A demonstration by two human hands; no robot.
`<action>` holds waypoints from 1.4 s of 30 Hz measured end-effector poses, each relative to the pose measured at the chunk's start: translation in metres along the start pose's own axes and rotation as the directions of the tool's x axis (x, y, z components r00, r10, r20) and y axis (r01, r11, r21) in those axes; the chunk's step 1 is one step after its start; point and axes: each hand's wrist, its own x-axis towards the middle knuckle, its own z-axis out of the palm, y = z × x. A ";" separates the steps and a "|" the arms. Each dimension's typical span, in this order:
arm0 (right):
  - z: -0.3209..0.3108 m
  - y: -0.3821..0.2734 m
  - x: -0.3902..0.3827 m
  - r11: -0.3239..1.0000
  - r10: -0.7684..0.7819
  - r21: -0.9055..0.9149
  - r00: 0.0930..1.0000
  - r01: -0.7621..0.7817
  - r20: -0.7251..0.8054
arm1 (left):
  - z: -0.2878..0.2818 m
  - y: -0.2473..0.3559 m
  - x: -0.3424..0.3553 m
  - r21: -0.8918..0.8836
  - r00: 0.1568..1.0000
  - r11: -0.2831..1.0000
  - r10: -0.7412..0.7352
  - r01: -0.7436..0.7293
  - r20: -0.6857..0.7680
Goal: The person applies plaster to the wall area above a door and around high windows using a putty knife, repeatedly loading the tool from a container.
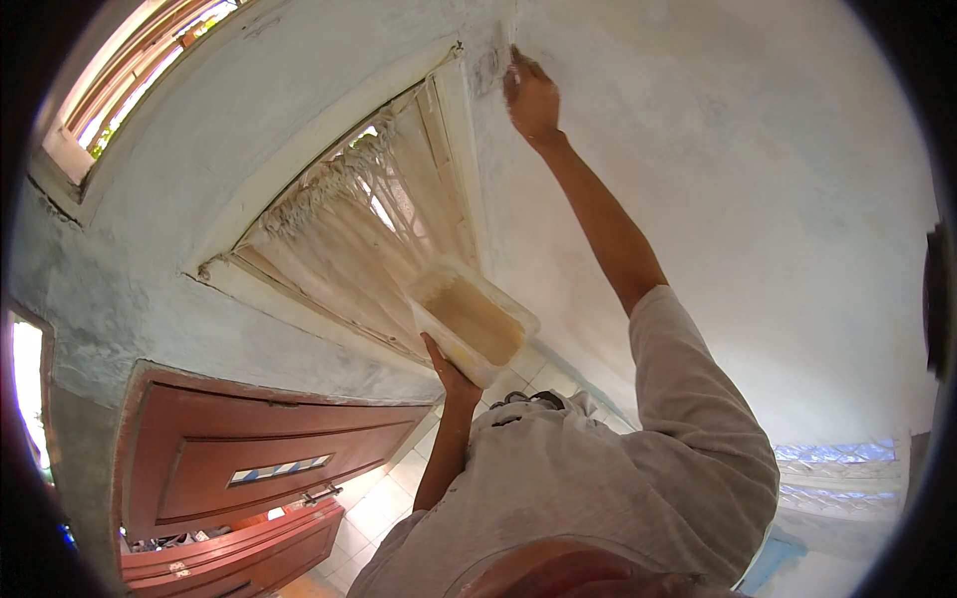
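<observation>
My left hand (452, 377) grips the near side of a translucent rectangular plastic tub (461, 356), fingers under it and thumb along its wall. A beige, cloudy liquid (469, 313) lies in the tub, which is tilted in this view. High up, my right hand (534, 103) is closed, close to the wall corner beside the window frame. Whatever it holds is small, dark and partly blurred, so I cannot make out its kind. A grey smudged patch (485, 72) marks the wall next to those fingers.
A curtain (344, 234) hangs over the window to the left. Below it stands a reddish-brown panelled door (269, 448) with a handle. A pale wall (738, 219) fills the right side. White floor tiles (384, 503) show underneath. Another barred window (140, 70) is at the upper left.
</observation>
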 end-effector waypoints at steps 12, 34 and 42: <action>-0.008 -0.016 -0.073 0.975 0.096 0.178 0.975 -0.133 0.199 | -0.005 -0.005 0.005 0.001 1.000 1.000 -0.012 0.012 -0.012; -0.222 -0.123 -0.173 0.240 0.632 0.305 0.387 -0.922 0.671 | -0.023 -0.016 0.041 0.284 0.998 0.958 0.058 -0.049 -0.025; -0.215 -0.151 -0.225 0.869 0.328 -0.106 0.400 -0.484 0.856 | -0.007 -0.034 0.030 0.406 0.999 0.913 0.029 -0.040 0.032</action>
